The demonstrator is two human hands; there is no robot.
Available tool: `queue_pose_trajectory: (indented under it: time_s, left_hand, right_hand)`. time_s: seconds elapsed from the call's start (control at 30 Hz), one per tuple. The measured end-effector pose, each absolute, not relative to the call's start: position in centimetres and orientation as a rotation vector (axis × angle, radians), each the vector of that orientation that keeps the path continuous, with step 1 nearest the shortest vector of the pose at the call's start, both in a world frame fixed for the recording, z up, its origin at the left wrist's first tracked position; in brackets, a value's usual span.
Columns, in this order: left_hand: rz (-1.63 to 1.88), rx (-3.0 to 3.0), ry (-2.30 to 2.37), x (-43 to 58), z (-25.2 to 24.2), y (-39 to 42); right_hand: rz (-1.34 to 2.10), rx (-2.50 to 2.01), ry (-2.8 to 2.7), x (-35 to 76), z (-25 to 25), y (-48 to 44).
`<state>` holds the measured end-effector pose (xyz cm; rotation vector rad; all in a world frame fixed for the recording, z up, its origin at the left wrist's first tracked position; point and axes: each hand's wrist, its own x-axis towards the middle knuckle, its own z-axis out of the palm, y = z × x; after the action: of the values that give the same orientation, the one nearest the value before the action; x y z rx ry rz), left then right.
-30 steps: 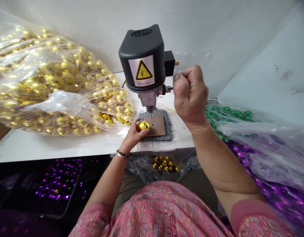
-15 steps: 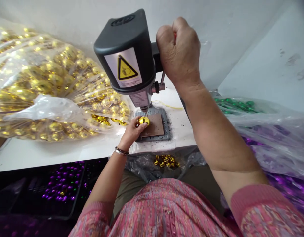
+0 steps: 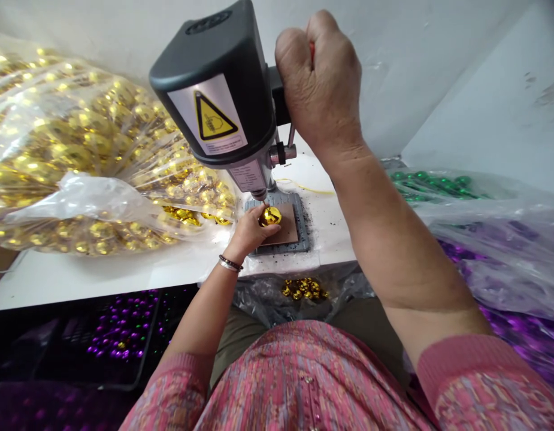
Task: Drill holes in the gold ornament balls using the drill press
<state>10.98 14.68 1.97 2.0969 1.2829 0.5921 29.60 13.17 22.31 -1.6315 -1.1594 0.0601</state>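
My left hand [image 3: 253,230] grips a shiny gold ball [image 3: 271,216] between thumb and fingers, over a brown board [image 3: 288,224]. That board lies on the grey base [image 3: 305,239] of a small bench drill press [image 3: 209,78] with a black motor cover and a yellow warning triangle. Directly beneath the drill's chuck [image 3: 259,195] sits the ball, the bit close above or touching it; I cannot tell which. Up at the right, my right hand [image 3: 321,84] is wrapped round the drill's lever handle, of which a bit of red shows between the fingers.
A big clear bag of gold balls [image 3: 79,143] fills the left of the white table [image 3: 169,272]. Gold balls [image 3: 303,288] lie in plastic over my lap. At right are bags of green balls [image 3: 432,184] and purple ones [image 3: 523,341]. A black tray [image 3: 70,341] holds purple balls.
The gold ball in my left hand has shifted slightly right, under the chuck, and turned. My right hand stays on the handle. The camera view has moved a little.
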Motion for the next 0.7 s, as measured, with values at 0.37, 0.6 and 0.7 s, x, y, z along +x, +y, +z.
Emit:
queue_pose_trajectory:
  time_s: [0.37,0.6,0.7]
  left_hand:
    - [0.558,1.777,1.283,11.7,2.4,13.7]
    - [0.575,1.767,1.19,11.9,2.2,13.7]
    - [0.596,1.783,1.157,11.9,2.0,13.7]
  right_hand:
    - [-0.034,-1.446,-1.242,29.5,21.2,10.4]
    - [-0.368,-1.267,-1.481,29.9,15.3,6.1]
    - [-0.424,-1.344,-1.496,29.9,13.4,5.3]
